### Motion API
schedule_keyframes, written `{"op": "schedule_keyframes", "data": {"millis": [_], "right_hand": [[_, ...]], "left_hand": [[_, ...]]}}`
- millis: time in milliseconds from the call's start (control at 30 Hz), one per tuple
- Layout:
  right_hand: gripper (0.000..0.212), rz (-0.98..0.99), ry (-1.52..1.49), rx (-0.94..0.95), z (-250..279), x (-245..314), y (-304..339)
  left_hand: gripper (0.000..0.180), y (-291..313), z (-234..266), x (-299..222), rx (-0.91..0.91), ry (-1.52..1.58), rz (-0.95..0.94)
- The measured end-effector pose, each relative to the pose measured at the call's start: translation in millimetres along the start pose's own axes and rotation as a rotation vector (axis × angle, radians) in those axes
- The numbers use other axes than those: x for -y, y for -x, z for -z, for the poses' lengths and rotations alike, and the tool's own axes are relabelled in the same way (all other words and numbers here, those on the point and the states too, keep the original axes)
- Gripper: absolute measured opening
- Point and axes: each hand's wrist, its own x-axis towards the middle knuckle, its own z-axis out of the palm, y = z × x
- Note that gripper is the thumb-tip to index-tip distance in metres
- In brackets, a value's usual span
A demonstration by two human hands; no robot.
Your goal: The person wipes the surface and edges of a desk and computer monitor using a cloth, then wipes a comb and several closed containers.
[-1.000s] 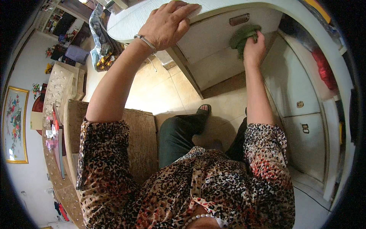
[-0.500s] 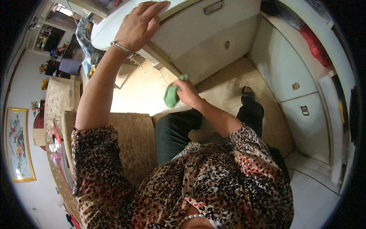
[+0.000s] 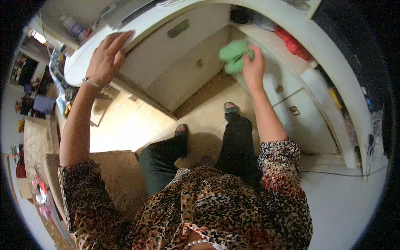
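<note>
My right hand [image 3: 253,66] grips a crumpled green cloth [image 3: 233,56] and holds it against the front of the white cabinet [image 3: 266,79] under the counter. My left hand [image 3: 107,56] lies flat, fingers spread, on the edge of the white countertop [image 3: 141,29] at the upper left, with a bracelet on the wrist. Both arms wear leopard-print sleeves.
White cabinet doors with metal handles [image 3: 293,110] line the counter's front, and a drawer with a recessed pull [image 3: 178,28] sits ahead. A red item [image 3: 291,43] lies on the counter at right. My feet in sandals [image 3: 231,110] stand on beige floor tiles. A brown mat [image 3: 112,175] lies to the left.
My right hand has carried the green cloth from low over the floor up and right to the cabinet front. The left hand has stayed on the counter edge.
</note>
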Motion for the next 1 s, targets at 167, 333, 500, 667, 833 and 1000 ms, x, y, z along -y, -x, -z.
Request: {"op": "schedule_keyframes", "data": {"millis": [167, 333, 500, 667, 833, 1000], "right_hand": [[0.033, 0.489, 0.519, -0.072, 71.9, 42.8, -81.3], [0.031, 0.353, 0.932, 0.204, 93.9, -30.4, -60.6], [0.024, 0.146, 1.004, 0.196, 97.9, -54.4, -43.5], [0.022, 0.234, 0.872, 0.093, 106.8, -33.4, -34.8], [0.016, 0.492, 0.894, 0.095, 161.3, 1.7, -30.8], [0.013, 0.501, 1.161, 0.322, 237.9, -2.4, -12.5]], "left_hand": [[0.049, -8.1, 3.6, -12.2, 0.021, 0.013, 0.045], [0.048, -8.2, 4.0, -13.2, 0.023, 0.041, 0.059], [0.048, -7.1, -0.3, -9.1, 0.042, 0.011, 0.073], [0.048, -6.0, 5.2, -9.9, 0.050, 0.042, 0.080], [0.050, -7.1, 1.3, -10.2, 0.031, 0.029, 0.077], [0.049, -5.6, 2.0, -4.3, 0.028, 0.046, 0.054]]}}
